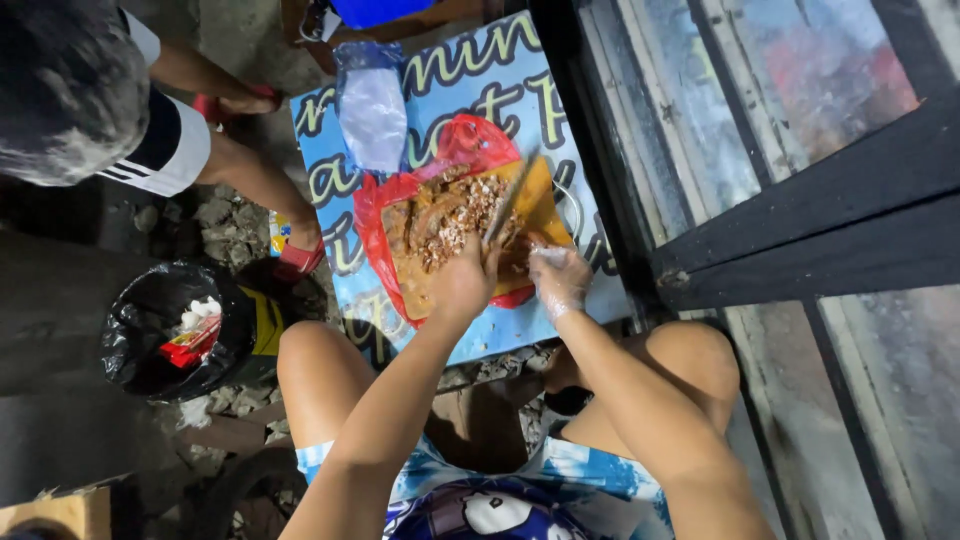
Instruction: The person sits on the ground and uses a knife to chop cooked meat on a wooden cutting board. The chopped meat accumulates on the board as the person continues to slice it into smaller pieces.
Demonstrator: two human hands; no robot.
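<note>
Mid-frame, the closed left hand (466, 283) gripped a long grey knife (510, 200) slanting up-right over chopped brown meat (445, 220) on the orange board (540, 215); the plastic-gloved right hand (558, 280), fingers curled, pressed the board's near edge.

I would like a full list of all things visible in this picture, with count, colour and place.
wooden cutting board: one, orange-brown, on the red bag, middle
chopped meat pile: one, brown, on the board
long knife: one, grey blade, over the meat
red plastic bag: one, red, under the board
printed banner: one, blue, on the ground under it all
clear plastic bag: one, transparent, top of the banner
black bin bag: one, black, holding rubbish, left
other person's leg: one, red sandal, upper left
left hand: bare, grips the knife handle
right hand: in a clear glove, at the board's edge
</note>
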